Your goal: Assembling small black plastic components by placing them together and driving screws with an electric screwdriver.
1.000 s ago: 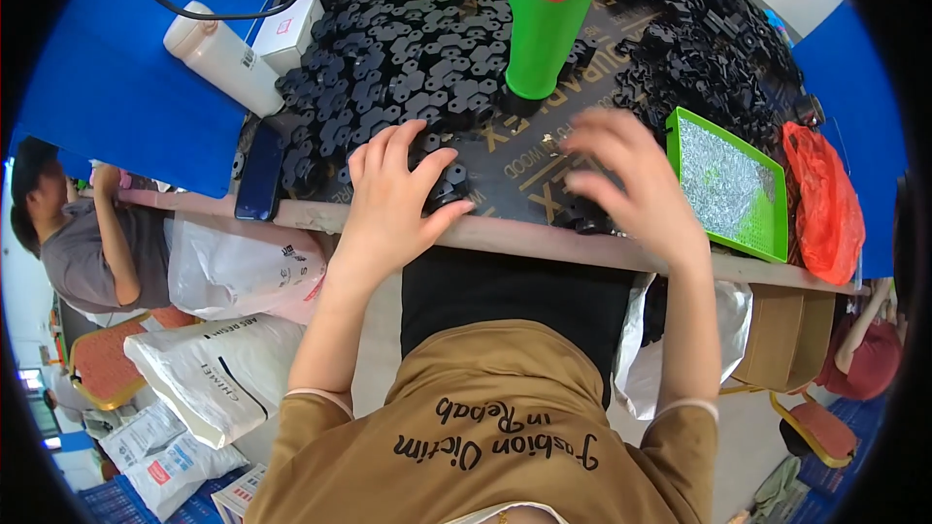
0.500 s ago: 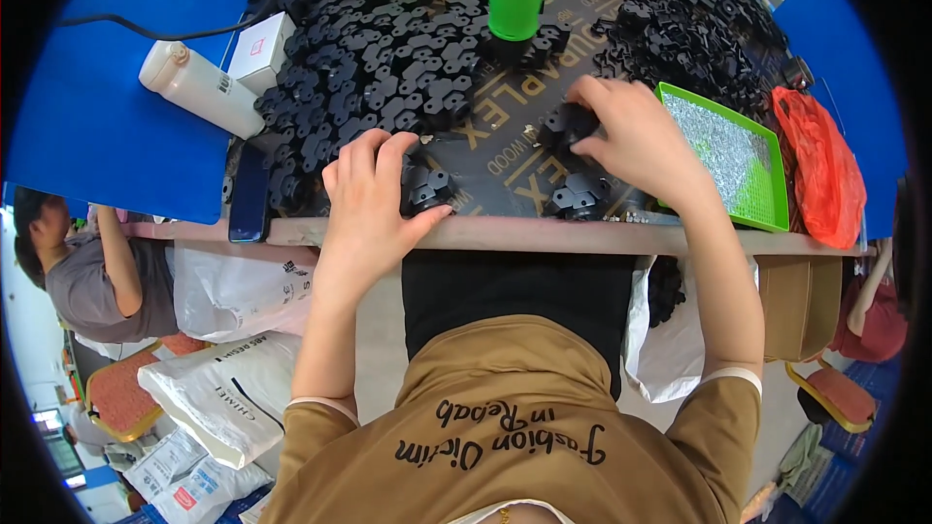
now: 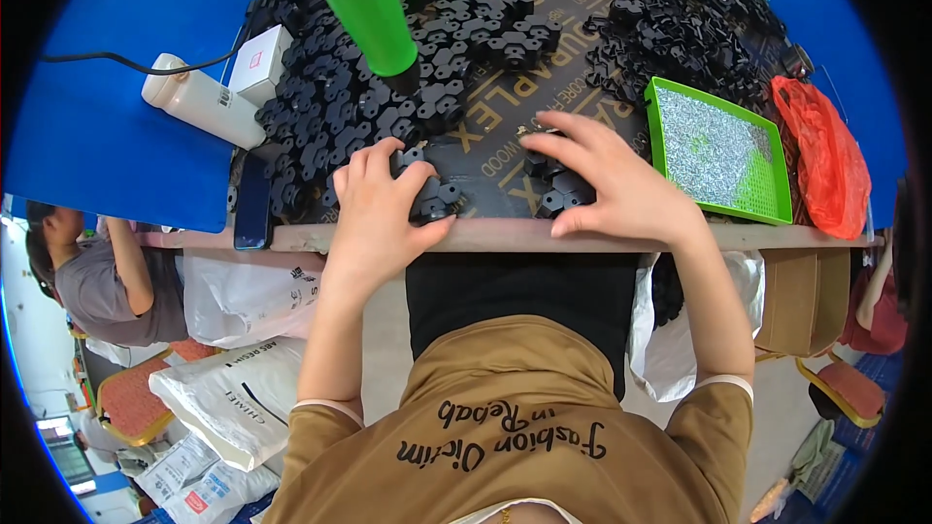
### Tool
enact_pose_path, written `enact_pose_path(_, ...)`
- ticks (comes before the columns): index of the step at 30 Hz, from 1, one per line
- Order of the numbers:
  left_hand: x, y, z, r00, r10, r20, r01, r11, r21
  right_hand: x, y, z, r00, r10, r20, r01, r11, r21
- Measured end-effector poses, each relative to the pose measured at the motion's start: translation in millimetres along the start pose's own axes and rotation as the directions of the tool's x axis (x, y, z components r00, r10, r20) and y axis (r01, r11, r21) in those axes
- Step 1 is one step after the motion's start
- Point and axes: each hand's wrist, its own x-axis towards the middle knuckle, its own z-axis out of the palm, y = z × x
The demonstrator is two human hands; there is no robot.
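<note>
A phone [image 3: 252, 204] stands far left of the dark board [image 3: 485, 126], at the table's near edge. A white power strip [image 3: 199, 102] and a small white box [image 3: 260, 63] lie on the blue table [image 3: 107, 87], left of the board too.

On the left part of the board sits a big pile of black plastic pieces [image 3: 388, 87]. A green tool [image 3: 364, 0] stands in that pile.

The left hand [image 3: 379, 209] lies at the board's near edge, fingers bent down over a few black pieces [image 3: 432, 196]. It presses on them and does not pinch.

The right hand [image 3: 612, 184] is at the near edge as well, a bit more to the right. Its fingers are spread wide over some other black pieces [image 3: 558, 192].

The pieces look hard, stiff and light. They have bumpy sides, so they are likely easy to grab by the edges and not slippery.

Just right of the board is a green tray [image 3: 660, 102] of tiny shiny bits. Next to that is a red bag [image 3: 825, 155].
</note>
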Motion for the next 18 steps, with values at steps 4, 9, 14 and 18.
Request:
enact_pose_path(4,13.2,23.9,10.3,0.994,0.108,-0.003,-0.107,0.988,-0.112,-7.6,-8.8,6.7,0.988,0.147,-0.043,-0.148,0.989,-0.012)
enact_pose_path(9,45.9,40.9,33.4,0.974,0.226,-0.002,-0.219,0.942,-0.253,-20.0,-14.9,3.0,0.951,0.285,-0.121,-0.289,0.957,-0.016)
enact_pose_path(14,61.9,42.1,38.6,0.959,0.274,0.070,-0.229,0.899,-0.373,-20.5,-17.0,20.7,0.925,0.287,-0.250,-0.299,0.954,-0.012)
enact_pose_path(18,64.9,41.5,37.4,0.951,0.289,0.114,-0.160,0.769,-0.618,-22.5,-15.5,23.8,0.912,0.290,-0.290,-0.308,0.951,-0.017)
